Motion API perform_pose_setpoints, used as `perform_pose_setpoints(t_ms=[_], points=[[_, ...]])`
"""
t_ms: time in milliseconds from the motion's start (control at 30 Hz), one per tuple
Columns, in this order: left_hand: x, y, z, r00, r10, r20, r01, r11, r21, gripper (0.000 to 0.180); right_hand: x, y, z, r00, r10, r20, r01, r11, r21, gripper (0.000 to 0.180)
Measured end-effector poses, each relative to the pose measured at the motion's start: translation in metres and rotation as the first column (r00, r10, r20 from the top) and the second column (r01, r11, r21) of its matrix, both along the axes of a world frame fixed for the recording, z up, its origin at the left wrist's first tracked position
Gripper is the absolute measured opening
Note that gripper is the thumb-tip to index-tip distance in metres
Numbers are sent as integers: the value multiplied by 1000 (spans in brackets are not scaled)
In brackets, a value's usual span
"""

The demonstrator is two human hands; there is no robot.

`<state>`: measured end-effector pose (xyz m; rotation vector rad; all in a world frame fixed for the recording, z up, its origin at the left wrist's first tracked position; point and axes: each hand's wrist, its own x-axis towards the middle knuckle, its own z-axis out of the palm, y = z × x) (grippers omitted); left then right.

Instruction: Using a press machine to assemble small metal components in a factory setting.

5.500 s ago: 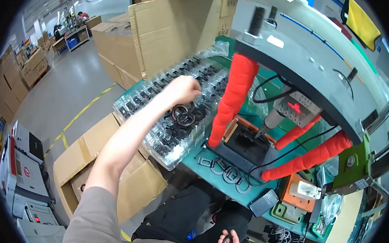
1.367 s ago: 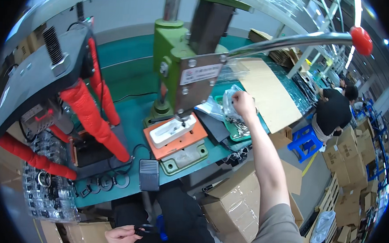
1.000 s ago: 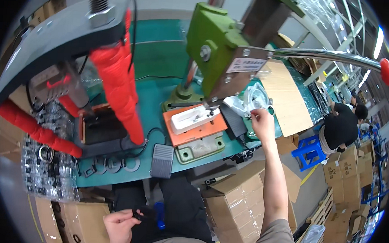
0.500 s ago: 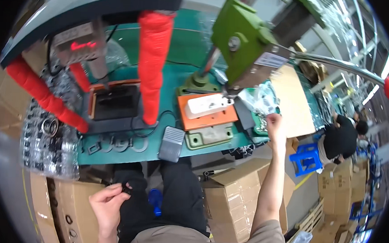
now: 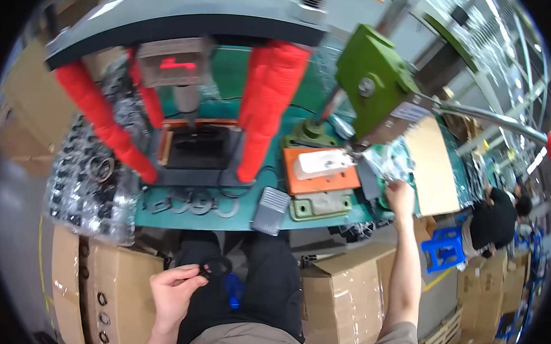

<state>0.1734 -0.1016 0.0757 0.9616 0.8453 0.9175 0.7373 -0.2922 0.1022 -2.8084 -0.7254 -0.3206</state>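
Observation:
My left hand point(image 5: 174, 293), low over my lap, pinches a thin black ring point(image 5: 219, 267) between thumb and fingertips. At the right end of the bench my right hand point(image 5: 401, 198) reaches to a clear plastic bag point(image 5: 391, 159). Its fingers are drawn together at the bag's near side; what they grip is too small and blurred to make out. To the left of that hand stands a green hand press point(image 5: 376, 84), with a white block point(image 5: 322, 164) on an orange plate point(image 5: 292, 180) beneath it.
At left is a machine with red-wrapped posts point(image 5: 269, 109) and a dark fixture point(image 5: 197, 149). A grey pedal-like block point(image 5: 271, 210) and several rings point(image 5: 202, 202) lie by the bench's front edge. Bubble-wrapped parts point(image 5: 91, 187), cardboard boxes point(image 5: 343, 300) and a seated person point(image 5: 493, 217) surround it.
The whole view has shifted, moving the bench rightward in the picture. The black ring in my left hand now shows its round outline. My right hand stays by the plastic bag.

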Motion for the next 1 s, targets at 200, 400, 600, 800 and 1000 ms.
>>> perform_pose_setpoints(t_ms=[200, 400, 600, 800, 1000], points=[[-3, 2, 15, 997, -41, 61, 39, 998, 43, 24, -20, -18, 10, 997, 13, 73, -37, 936, 351, 17], [12, 6, 27, 995, -92, -44, 99, 981, 167, 24, -207, 37, 50, 832, 544, -107, -158, 418, 895, 18], [36, 5, 45, 995, -93, -29, 97, 919, 383, 26, -329, 77, 50, 452, 871, -192, -11, 220, 975, 37], [41, 1, 56, 991, -120, -54, 131, 871, 474, 28, -345, 77, 46, 363, 927, -94, -145, 156, 977, 40], [33, 0, 67, 976, -161, -148, 216, 813, 540, 34, -344, 80, 51, 308, 949, 74, -519, 103, 848, 46]])
